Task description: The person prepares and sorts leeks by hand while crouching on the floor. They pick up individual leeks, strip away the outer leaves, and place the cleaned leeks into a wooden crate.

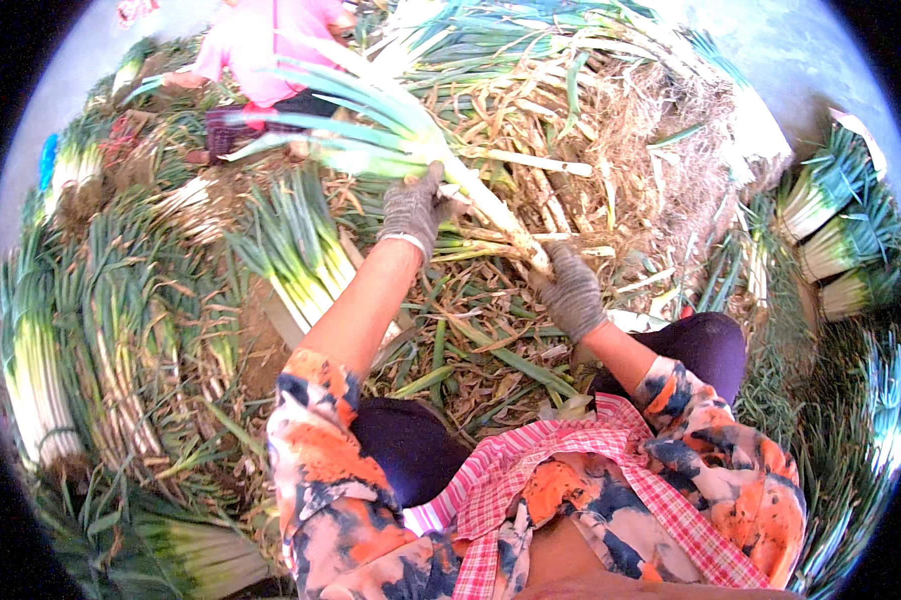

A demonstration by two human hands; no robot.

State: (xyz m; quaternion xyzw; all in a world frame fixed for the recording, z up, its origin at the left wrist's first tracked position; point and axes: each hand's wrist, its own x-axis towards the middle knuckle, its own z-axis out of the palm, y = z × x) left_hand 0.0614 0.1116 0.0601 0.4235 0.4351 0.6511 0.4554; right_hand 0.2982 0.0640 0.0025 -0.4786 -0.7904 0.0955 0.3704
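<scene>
A long leek slants across in front of me, its green leaves fanning to the upper left and its pale root end pointing to the lower right. My left hand, in a grey knitted glove, is closed around the stalk just below the leaves. At the root end, my gloved right hand is closed on the leek's base. Part of the fingers on both hands is hidden. Beyond the hands lies a big heap of untrimmed leeks with tangled roots. Dry leaf scraps cover the ground below.
Trimmed leeks lie left of my left arm. More leek bundles line the far left, and others are stacked at the right. Another person in a pink top sits at the upper left.
</scene>
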